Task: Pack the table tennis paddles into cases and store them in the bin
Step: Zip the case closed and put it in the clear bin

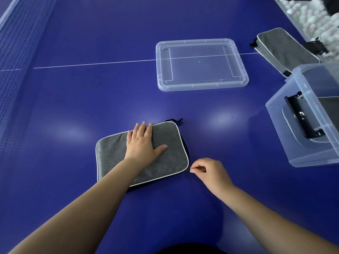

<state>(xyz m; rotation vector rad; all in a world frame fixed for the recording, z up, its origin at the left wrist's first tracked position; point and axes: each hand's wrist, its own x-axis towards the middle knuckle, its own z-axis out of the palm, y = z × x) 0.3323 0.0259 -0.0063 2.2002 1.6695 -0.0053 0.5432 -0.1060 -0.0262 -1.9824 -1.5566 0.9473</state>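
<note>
R hand (207, 171) at flat grey case (117, 153), white piping.

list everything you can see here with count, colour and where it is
paddle case: 1, grey with white piping, near centre of table, under left hand
second case: 1, grey, far right of table
lid: 1, clear, flat on table, centre
bin: 1, clear, right edge, another grey case seen through its wall
table: 1, blue with white line
net: 1, blue, far left
left hand: flat on the case
right hand: pinch grip at the case's near right corner
</note>
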